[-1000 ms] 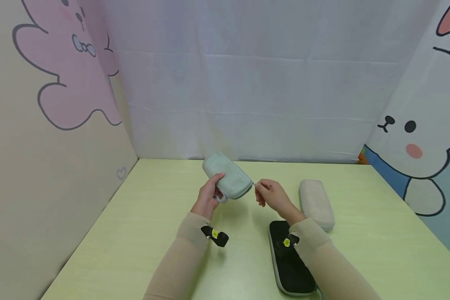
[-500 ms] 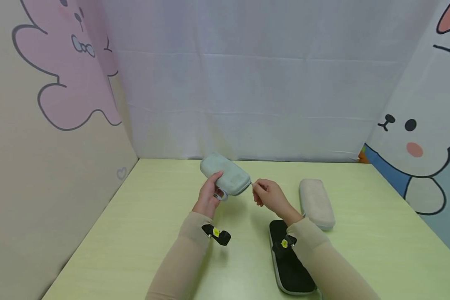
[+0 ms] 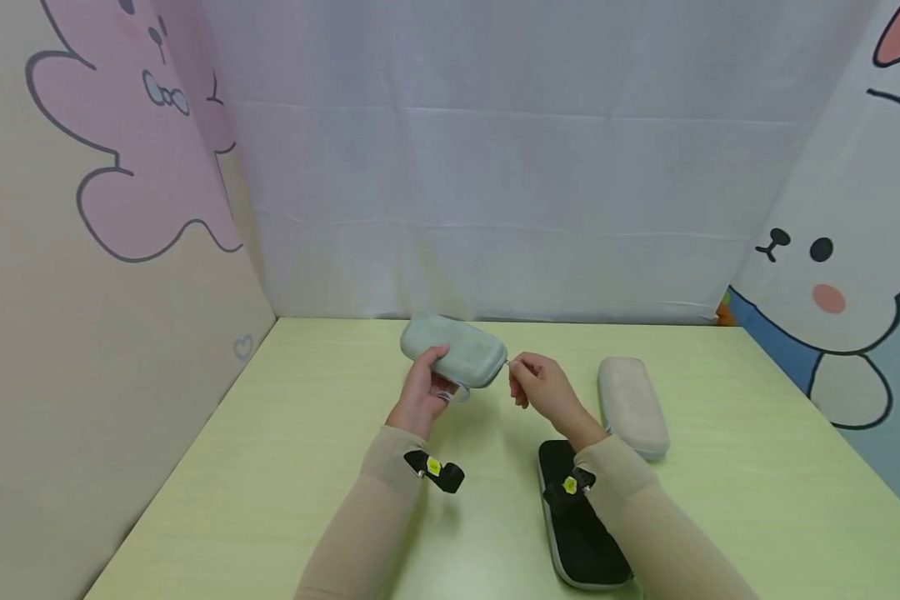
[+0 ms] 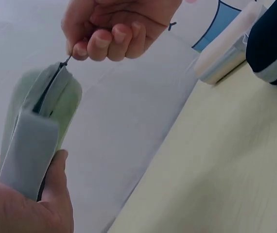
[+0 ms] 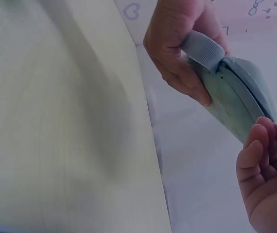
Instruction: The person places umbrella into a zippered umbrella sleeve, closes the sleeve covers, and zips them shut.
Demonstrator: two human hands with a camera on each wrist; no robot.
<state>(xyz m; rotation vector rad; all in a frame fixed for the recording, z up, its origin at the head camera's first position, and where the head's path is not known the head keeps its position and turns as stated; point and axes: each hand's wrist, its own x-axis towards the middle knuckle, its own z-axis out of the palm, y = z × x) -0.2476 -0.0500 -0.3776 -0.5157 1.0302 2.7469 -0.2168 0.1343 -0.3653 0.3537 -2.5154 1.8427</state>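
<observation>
In the head view a pale green zip case is held up over the table by my left hand, thumb on top and fingers beneath. A grey loop strap sits on its side, close to that hand in the left wrist view. My right hand pinches the small zipper pull at the case's right end. Along the zipper runs a narrow dark slit. The right wrist view has the right fingers curled at the case's end, which hide the pull there.
A beige case lies on the table to the right. Nearer, a black case with a grey edge lies partly under the right forearm. A white curtain hangs behind the table's far edge.
The pale green case has turned a little, its long side now lying more level. Its strap has shifted slightly right. Both hands keep their hold and have barely moved.
</observation>
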